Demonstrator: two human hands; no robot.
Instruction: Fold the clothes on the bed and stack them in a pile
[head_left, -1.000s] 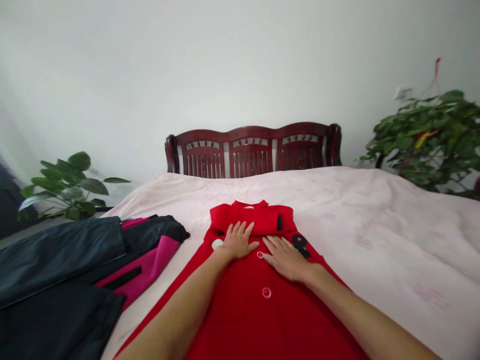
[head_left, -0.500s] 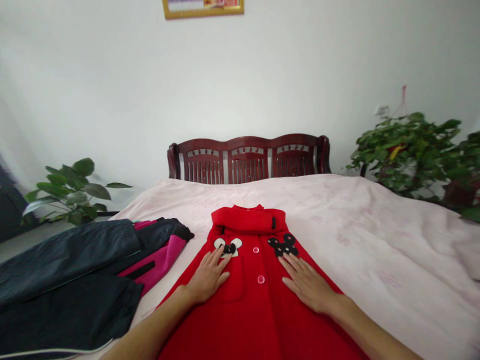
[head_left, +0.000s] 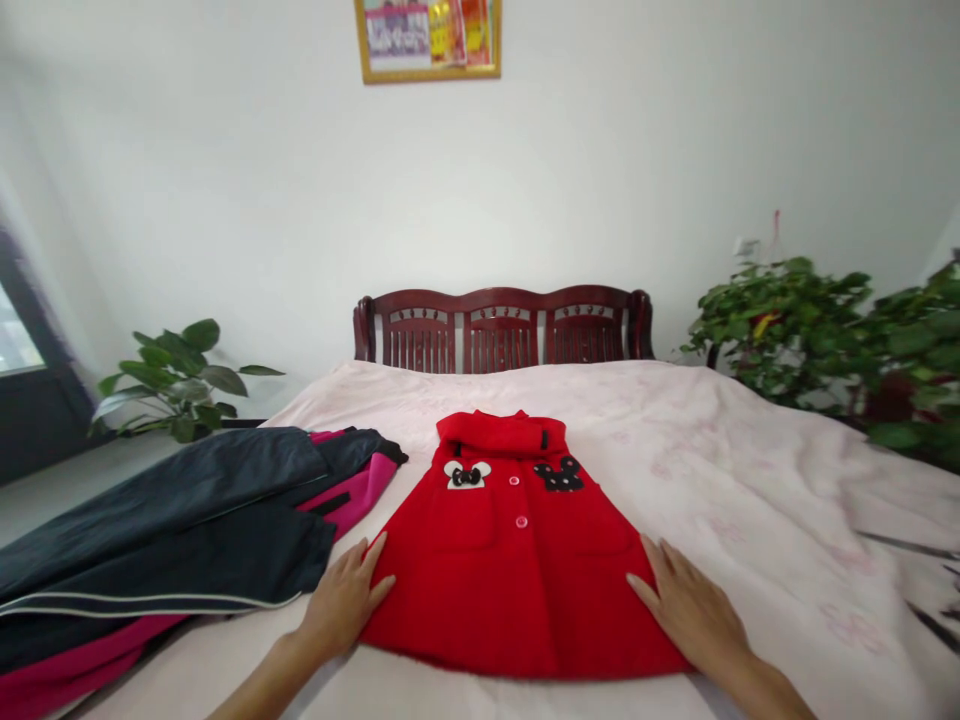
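Note:
A small red dress [head_left: 517, 560] lies flat on the bed, collar toward the headboard. It has two buttons down the front and a white and a black mouse-shaped patch on the chest. My left hand [head_left: 341, 605] lies flat and open at the dress's near left edge, fingers touching the cloth. At the near right corner of the hem, my right hand [head_left: 686, 610] rests flat and open, fingers on the fabric.
A dark jacket with pink lining [head_left: 187, 520] lies on the bed's left side. The pale pink bedspread [head_left: 750, 480] stretches to the right. A dark red wooden headboard [head_left: 502, 325] stands at the far end. Potted plants flank the bed, one left [head_left: 176, 380], one right [head_left: 810, 330].
Both hands slid from the dress's chest down and outward to its lower side edges. The view has pulled back and tilted up, showing a framed picture on the wall.

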